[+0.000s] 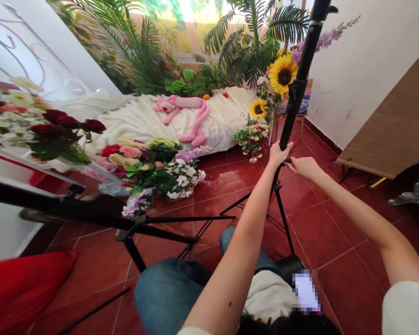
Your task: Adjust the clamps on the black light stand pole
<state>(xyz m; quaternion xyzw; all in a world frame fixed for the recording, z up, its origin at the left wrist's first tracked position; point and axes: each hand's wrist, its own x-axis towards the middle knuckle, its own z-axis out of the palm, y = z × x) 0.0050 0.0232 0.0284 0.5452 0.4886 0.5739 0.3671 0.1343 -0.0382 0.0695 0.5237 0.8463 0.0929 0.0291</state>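
Note:
A black tripod stand [302, 70] rises from the red tiled floor, its pole leaning a little to the right in the head view. My left hand [279, 153] is closed around the pole just above where the legs join. Just below it, my right hand [304, 168] pinches a small black knob [287, 161] on the side of the pole. The knob is mostly covered by the fingers. The stand's spread legs [284, 223] reach down beside my bent knee [171, 291].
A second black stand [101, 211] crosses the left side. Bouquets [167, 172] lie before a white cloth [125, 116] bearing a pink plush toy [188, 104]. Sunflowers [282, 74] stand behind the pole. A brown panel [387, 116] leans right; a red bag [24, 288] lies lower left.

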